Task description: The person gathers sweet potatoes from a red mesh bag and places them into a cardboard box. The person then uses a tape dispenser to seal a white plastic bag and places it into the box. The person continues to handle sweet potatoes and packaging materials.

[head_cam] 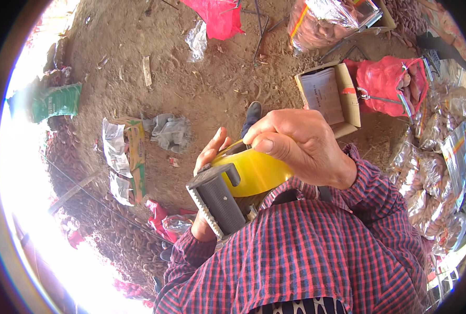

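Note:
A black tape dispenser [221,204] with a serrated white edge is held close to my chest. A wide roll of yellow packing tape [252,172] sits on it or against it. My left hand [211,153] holds the pair from behind, its fingertips showing along the roll's far side and the rest mostly hidden. My right hand [303,145] is at the roll's upper right, with thumb and forefinger pinched together at its rim; whether tape is between them cannot be told.
An open cardboard box [352,94] with printed sheets lies right, beside a red mesh sack [386,86] of tubers. Clear bags of tubers [429,172] fill the far right. Tubers are heaped [123,235] at lower left, near a yellow-green carton [136,145]. Plastic film [172,131] lies on the soil.

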Action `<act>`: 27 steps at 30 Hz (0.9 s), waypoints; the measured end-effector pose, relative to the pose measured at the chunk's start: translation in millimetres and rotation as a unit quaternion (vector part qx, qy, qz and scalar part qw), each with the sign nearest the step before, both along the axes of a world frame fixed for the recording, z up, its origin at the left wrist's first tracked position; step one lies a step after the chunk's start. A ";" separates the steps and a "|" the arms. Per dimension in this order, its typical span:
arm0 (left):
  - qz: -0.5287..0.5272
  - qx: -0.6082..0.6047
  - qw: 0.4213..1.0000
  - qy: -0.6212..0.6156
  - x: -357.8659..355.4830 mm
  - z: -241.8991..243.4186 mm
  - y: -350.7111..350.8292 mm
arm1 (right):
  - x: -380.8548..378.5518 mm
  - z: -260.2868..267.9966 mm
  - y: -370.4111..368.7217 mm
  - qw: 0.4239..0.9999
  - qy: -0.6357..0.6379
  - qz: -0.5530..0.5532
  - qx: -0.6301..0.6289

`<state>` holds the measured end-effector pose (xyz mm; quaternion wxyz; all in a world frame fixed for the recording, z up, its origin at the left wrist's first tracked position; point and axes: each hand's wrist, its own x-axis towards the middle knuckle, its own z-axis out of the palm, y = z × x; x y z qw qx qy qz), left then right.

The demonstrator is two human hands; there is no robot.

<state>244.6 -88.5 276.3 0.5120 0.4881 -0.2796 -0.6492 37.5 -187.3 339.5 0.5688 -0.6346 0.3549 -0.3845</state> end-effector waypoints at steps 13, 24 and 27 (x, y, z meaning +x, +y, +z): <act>-0.007 -0.098 0.995 -0.002 -11.2 1.1 -0.6 | -6.0 -4.1 5.4 0.999 -0.023 -0.003 0.046; -0.054 -0.130 0.988 -0.066 3.3 7.3 7.2 | -17.1 -6.1 9.0 0.990 -0.012 0.128 -0.061; -0.070 -0.152 0.983 -0.080 3.5 10.4 4.5 | -19.3 -5.9 8.0 0.986 -0.006 0.147 -0.073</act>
